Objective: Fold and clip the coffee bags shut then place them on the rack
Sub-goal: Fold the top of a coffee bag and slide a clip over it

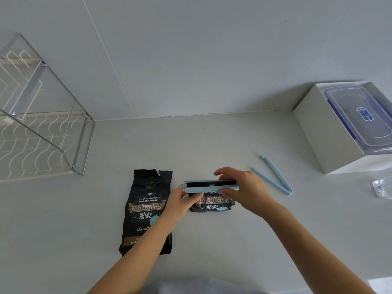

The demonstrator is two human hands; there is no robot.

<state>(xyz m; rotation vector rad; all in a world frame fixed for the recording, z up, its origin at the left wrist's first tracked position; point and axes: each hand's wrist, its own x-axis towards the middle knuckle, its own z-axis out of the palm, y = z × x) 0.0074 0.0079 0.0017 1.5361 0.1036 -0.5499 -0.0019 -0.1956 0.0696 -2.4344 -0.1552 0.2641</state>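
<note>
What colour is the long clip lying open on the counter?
Light blue, the spare sealing clip; it shows best in the head view, right of the hands.

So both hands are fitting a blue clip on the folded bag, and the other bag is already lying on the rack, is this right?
Not quite. The head view shows the other bag lying flat on the counter, unfolded, not on the rack. The rest holds: the left hand and right hand fit a blue clip on the folded bag.
</note>
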